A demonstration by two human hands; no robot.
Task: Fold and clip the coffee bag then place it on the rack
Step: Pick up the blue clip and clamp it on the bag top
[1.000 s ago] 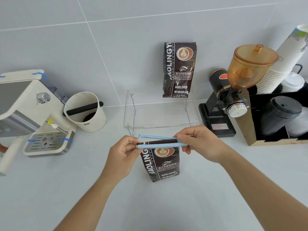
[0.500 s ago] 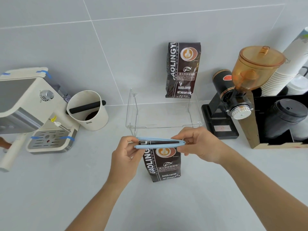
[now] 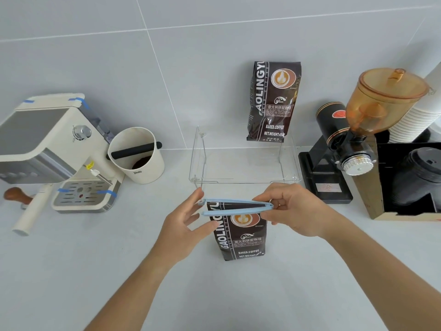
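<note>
A: Item: coffee bag (image 3: 239, 235). Upright on the surface (image 3: 286, 283), just in front of the clear acrylic rack (image 3: 243, 163). Top folded, lying between the two bars of the blue sealing clip (image 3: 236, 207).

B: Clip status?

A: Hinged at the right end, gaping at the left. Not yet latched.

B: Right hand (image 3: 293, 211)?

A: Grip pinched shut on the clip's hinge end, palm down, wrist level, forearm entering from lower right.

B: Left hand (image 3: 183, 225)?

A: Fingers spread, grip slack, holding nothing; index tip at the clip's free end, thumb near the bag's edge. Contact with the bag possible, hard to confirm.

B: Handling note?

A: Keep fold flat and fully inside the bars; steady the hinge; press both free ends together squarely until latched. Skewed squeeze likely to let the fold slip out.
</note>
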